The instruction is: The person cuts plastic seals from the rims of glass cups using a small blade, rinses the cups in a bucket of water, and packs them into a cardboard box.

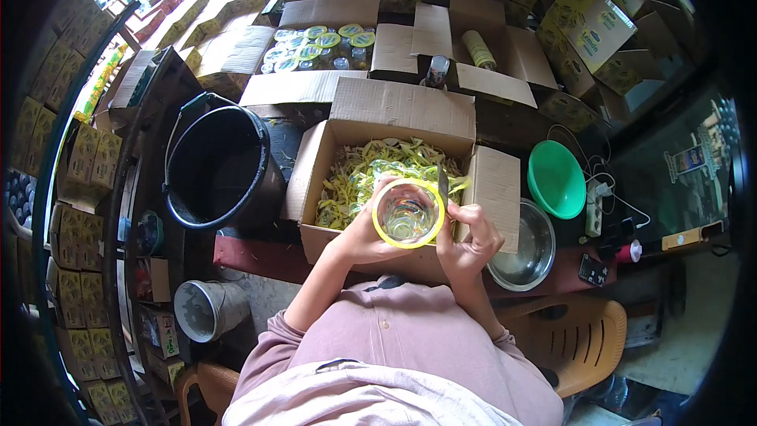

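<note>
My left hand [361, 230] is wrapped round a clear cup [408, 225] with a bright yellow rim, its mouth tilted towards me. At the cup's right side, my right hand [471, 238] is closed on a small knife [443, 183], whose blade points up and away beside the rim. Both hands are over the near side of an open cardboard box [315, 150]. Yellow-green strips of trimmings [347, 177] fill that box, partly hidden behind the cup.
A black bucket [213, 166] stands left of the box. To the right are a green basin [557, 180], a steel bowl [530, 248], a power strip [594, 213] and a phone [593, 270]. Behind, a carton [303, 88] holds several yellow-lidded cups; another carton [493, 83] holds a stack.
</note>
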{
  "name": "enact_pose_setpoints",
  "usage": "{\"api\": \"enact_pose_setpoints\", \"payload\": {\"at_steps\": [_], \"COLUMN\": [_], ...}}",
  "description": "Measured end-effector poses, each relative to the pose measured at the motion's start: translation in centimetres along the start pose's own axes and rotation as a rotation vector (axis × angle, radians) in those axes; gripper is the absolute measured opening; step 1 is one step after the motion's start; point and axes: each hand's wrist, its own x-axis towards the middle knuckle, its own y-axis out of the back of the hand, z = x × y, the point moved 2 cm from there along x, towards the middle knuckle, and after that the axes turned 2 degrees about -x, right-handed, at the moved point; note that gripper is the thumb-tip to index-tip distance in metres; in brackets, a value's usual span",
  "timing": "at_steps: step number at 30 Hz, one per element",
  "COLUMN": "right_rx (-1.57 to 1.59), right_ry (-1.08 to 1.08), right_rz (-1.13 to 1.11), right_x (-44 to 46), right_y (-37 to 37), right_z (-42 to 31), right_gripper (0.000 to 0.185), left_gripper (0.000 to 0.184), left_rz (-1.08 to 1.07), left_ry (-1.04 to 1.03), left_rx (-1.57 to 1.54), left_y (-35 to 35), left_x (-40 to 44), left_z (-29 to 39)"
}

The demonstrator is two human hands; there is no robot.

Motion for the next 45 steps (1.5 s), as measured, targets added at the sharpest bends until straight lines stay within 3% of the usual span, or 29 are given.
{"api": "enact_pose_setpoints", "payload": {"at_steps": [7,13,18,21,25,28,31,38,45], "right_rx": [0.065,0.044,0.052,0.038,-0.007,-0.025,-0.069,-0.116,0.001], "right_ry": [-0.023,-0.049,-0.067,-0.069,-0.05,-0.033,0.002,0.065,-0.015], "right_rz": [-0.003,-0.03,-0.014,-0.005,-0.001,0.01,0.013,-0.008,-0.017], "right_x": [-0.3,-0.4,-0.1,-0.2,-0.1,-0.1,-0.1,0.2,0.3], "right_y": [0.3,0.3,0.2,0.2,0.0,-0.2,-0.4,-0.4,-0.3], "right_z": [0.0,0.8,0.6,0.3,0.0,0.0,-0.1,-0.2,0.3], "right_gripper": [0.016,0.018,0.016,0.015,0.015,0.015,0.015,0.016,0.017], "left_gripper": [0.063,0.056,0.065,0.067,0.068,0.067,0.068,0.072,0.067], "left_rz": [0.09,-0.1,0.031,0.018,0.065,0.045,0.141,0.101,0.098], "left_ry": [0.108,0.059,0.214,0.063,0.133,0.06,0.119,0.088,0.069], "left_rx": [-0.19,-0.045,-0.313,-0.105,-0.335,-0.204,-0.326,-0.057,-0.021], "left_y": [-0.1,-0.3,-0.5,0.1,-0.1,0.2,-0.6,-0.2,0.2], "left_x": [0.0,0.1,0.0,0.0,0.2,0.3,0.1,0.0,0.1], "left_z": [-0.5,-0.1,-0.4,-1.7,-1.0,-1.7,-1.3,-1.4,-0.8]}}
